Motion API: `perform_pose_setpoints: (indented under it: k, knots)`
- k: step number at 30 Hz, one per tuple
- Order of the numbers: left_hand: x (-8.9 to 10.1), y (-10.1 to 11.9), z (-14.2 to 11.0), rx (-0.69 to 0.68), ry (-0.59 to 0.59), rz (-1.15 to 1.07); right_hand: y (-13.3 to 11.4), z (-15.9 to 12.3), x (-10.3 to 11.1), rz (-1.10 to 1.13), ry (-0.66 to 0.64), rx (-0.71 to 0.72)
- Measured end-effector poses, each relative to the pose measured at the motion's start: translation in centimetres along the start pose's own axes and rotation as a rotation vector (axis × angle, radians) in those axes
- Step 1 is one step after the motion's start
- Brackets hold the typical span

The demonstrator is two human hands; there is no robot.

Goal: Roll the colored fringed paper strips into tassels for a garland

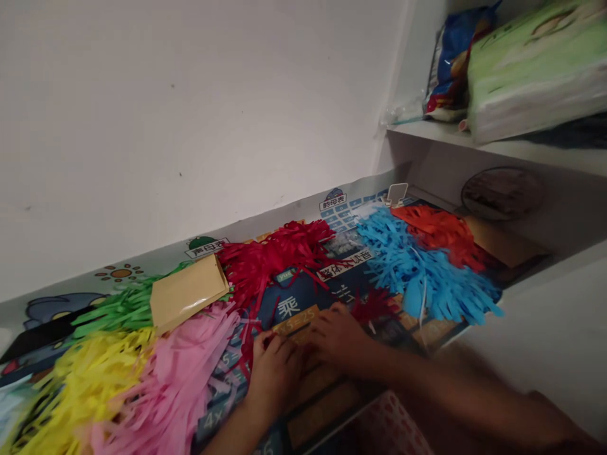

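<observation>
My left hand is closed at the table's middle, its fingers curled, with red paper strips poking out beside it. Close by on the right, my right hand bends its fingers down over the same bundle. More of its red strips fan out beyond that hand, slightly blurred. The part between both hands is hidden. Behind them lies a larger red paper pom-pom. A pink pom-pom spreads to the left of my left hand, and a blue pom-pom lies to the right.
A printed learning mat covers the table. Yellow and green pom-poms lie at left, near a tan packet. An orange pom-pom sits behind the blue one. A shelf overhead holds a green tissue pack.
</observation>
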State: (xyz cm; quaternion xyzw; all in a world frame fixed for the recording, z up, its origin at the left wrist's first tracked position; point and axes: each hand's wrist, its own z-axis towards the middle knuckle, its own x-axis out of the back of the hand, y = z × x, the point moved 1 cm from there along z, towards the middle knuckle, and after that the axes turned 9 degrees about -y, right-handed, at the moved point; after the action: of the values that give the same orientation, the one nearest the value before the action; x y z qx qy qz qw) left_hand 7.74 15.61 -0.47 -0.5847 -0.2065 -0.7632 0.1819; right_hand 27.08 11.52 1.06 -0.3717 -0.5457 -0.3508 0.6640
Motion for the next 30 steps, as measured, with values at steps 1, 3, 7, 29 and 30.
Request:
perform_pose_setpoints:
  k: [1, 3, 7, 29, 30]
  knots:
    - [-0.1, -0.1, -0.3, 0.007, 0.007, -0.004, -0.4, -0.1, -0.3, -0.007, 0.014, 0.023]
    - [-0.2, -0.3, -1.0, 0.018, 0.04, -0.036, -0.6, -0.7, -1.0, -0.004, 0.028, 0.064]
    - [0.0, -1.1, -2.1, 0.052, 0.06, -0.188, 1.5, -2.2, -2.4, 0.103, 0.074, 0.034]
    - [-1.3, 1.7, 0.3, -0.009, -0.023, 0.045, 1.8, -1.6, -1.2, -0.11, -0.001, 0.256]
    - [-1.6, 1.8, 0.7, -0.005, -0.042, 0.065, 1.7, -1.4, -1.5, -0.114, -0.001, 0.251]
